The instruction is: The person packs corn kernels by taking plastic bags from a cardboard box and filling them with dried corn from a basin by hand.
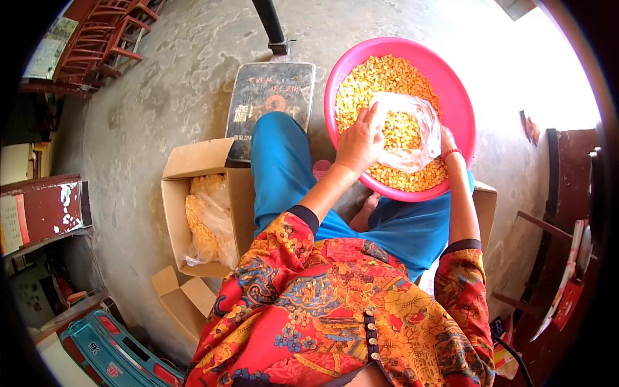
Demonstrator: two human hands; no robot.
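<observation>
A clear plastic bag (pixel 431 128) stands with its mouth spread inside a pink basin (pixel 459 103). Loose yellow corn kernels (pixel 393 72) fill much of the basin, and more kernels (pixel 401 131) show within the bag. My left hand (pixel 361 142) grips the bag's left rim, fingers pointing away from me and close together. On the opposite side, my right hand (pixel 447 142) holds the bag's edge, its fingers partly hidden by plastic and kernels. The basin sits by my right knee, tilted toward me.
A platform scale (pixel 267 97) with a black post stands ahead of my left knee. Beside my left leg, an open cardboard box (pixel 177 213) contains bagged corn (pixel 211 216). A teal case (pixel 116 351) lies at lower left; wooden chairs (pixel 106 39) stand at upper left.
</observation>
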